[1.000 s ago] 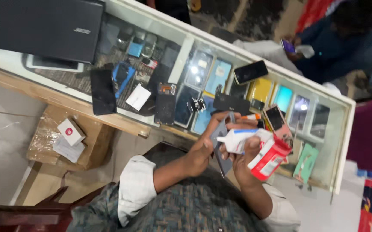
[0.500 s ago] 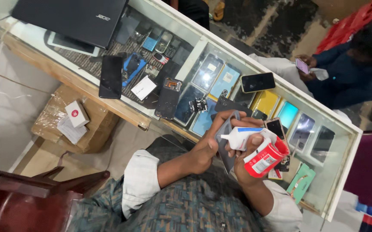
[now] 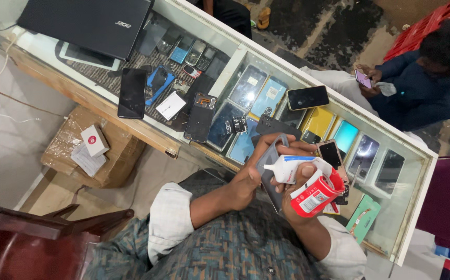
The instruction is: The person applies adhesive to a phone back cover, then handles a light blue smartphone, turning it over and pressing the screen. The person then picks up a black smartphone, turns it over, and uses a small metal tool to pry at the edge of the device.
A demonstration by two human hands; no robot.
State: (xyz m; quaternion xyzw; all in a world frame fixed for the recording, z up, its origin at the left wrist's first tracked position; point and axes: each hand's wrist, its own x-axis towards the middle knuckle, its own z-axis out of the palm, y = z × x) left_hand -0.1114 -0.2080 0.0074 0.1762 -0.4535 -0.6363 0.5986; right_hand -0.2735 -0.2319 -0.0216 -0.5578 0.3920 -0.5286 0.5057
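left hand [image 3: 246, 184]: clamped on the near edge of the grey phone back panel [image 3: 269, 171], held edge-up just in front of the glass counter [image 3: 287, 67].
right hand [image 3: 300, 194]: closed around two things at once, the white glue tube [image 3: 287, 168] and a red-and-white tube [image 3: 316, 194]; my thumb presses the white one.
nozzle: white tip touches the panel's face, or sits right against it. I can't tell which.
panel handling: I judge it thin, light, a bit flexible and slick. Grip by the edges only, keep fingers off the face where the glue goes.
glue tube handling: soft-walled, so squeeze gently. Hold near the neck for control.
red tube: likely light and stiff, wedged low in my palm. It could slip.
counter: phones and cases under the glass, a black laptop [image 3: 87, 21] at the far left end, a loose black phone [image 3: 308, 97] on top.
hidden: my hands cover most of the panel, so no glue line is visible. Small parts behind my right hand are unreadable.
other person: seated beyond the counter, holding a phone [image 3: 363, 79].
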